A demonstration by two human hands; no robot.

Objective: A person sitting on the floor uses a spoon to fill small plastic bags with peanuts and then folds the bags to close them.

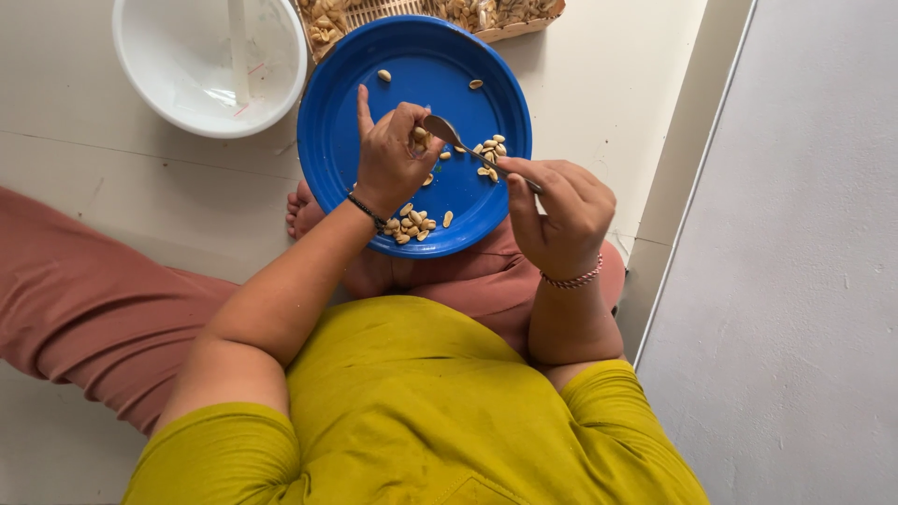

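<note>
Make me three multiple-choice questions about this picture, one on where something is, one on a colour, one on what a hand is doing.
1. Where is the white bowl relative to the plate?
A. To its left in the view
B. Stacked on it
C. On the person's lap

2. What colour is the plate that holds the loose kernels?
A. Red
B. Blue
C. Green

3. What does the right hand hold?
A. Nothing, it lies flat
B. A knife
C. A metal spoon

Answers:
1. A, the bowl sits on the floor beside the plate's left edge.
2. B, its rim and bed are plainly blue.
3. C, the fingers close on the handle, and the spoon's bowl points at the left hand, which pinches a small pale piece.
</note>
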